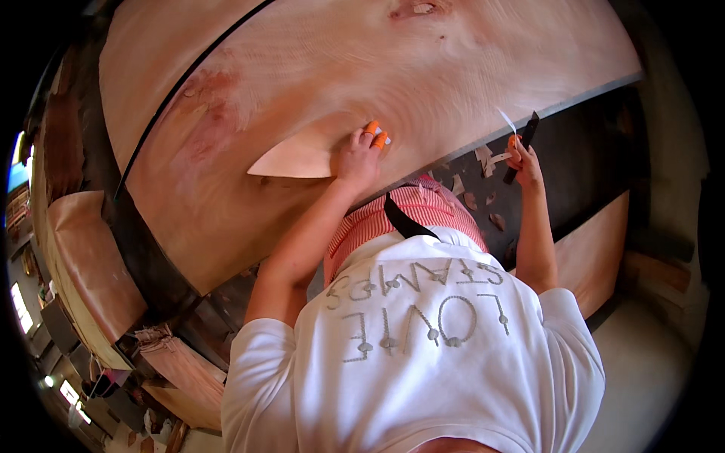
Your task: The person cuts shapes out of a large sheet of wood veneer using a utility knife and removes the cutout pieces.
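Note:
A large sheet of wood veneer (302, 68) with swirling grain and reddish patches spreads across the bench before me. My left hand (360, 157) lies on it, fingers stretched forward, two of them in orange finger covers. Something small and whitish (387, 139) shows at those fingertips; I cannot make out what it is. Beside this hand is a paler, pointed leaf-shaped area of veneer (291, 157). Past the sheet's near edge, my right hand (524, 160) is closed around a flat black bar-like tool (531, 130). A thin white strip (506, 118) sticks up by its orange-covered finger.
Veneer scraps (470, 201) lie on the dark surface under the sheet's near right edge. A thin black cord or strip (177, 84) curves over the sheet's left side. More veneer sheets (94, 257) stand at the left, and another panel (593, 253) sits at the lower right.

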The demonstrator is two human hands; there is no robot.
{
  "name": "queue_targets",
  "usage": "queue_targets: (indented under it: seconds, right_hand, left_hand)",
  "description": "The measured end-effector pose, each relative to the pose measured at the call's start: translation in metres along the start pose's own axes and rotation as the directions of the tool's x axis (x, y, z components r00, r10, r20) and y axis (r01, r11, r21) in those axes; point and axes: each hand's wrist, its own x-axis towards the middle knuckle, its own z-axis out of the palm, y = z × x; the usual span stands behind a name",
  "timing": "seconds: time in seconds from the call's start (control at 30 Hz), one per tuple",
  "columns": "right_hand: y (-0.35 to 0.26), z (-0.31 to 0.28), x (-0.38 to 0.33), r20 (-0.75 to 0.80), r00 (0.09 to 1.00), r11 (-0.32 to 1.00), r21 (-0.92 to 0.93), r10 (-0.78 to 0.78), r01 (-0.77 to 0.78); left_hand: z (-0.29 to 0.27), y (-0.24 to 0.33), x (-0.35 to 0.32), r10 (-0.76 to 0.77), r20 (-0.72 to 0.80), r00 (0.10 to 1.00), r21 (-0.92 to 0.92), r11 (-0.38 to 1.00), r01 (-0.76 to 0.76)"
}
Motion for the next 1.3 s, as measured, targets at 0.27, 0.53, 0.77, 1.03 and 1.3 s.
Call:
queue_targets:
  seconds: [0.27, 0.53, 0.77, 1.03, 1.3]
  right_hand:
    - [0.022, 0.097, 0.025, 0.130, 0.950, 0.938, -0.244, 0.283, -0.246]
    - [0.086, 0.255, 0.068, 0.366, 0.881, 0.913, -0.377, 0.301, -0.155]
    - [0.095, 0.307, 0.073, 0.410, 0.860, 0.915, -0.378, 0.304, -0.143]
    - [0.097, 0.342, 0.075, 0.399, 0.883, 0.930, -0.352, 0.249, -0.104]
    - [0.105, 0.312, 0.072, 0.346, 0.904, 0.946, -0.282, 0.253, -0.157]
  left_hand:
    - [-0.020, -0.030, -0.019, -0.028, -0.127, 0.991, -0.176, 0.984, 0.005]
    - [-0.016, -0.081, -0.086, -0.252, -0.328, 0.911, -0.133, 0.967, 0.219]
    - [-0.010, -0.088, -0.105, -0.277, -0.348, 0.895, -0.134, 0.960, 0.245]
    - [-0.008, -0.081, -0.116, -0.301, -0.367, 0.881, -0.216, 0.948, 0.233]
    - [-0.007, -0.084, -0.125, -0.303, -0.334, 0.893, -0.147, 0.952, 0.268]
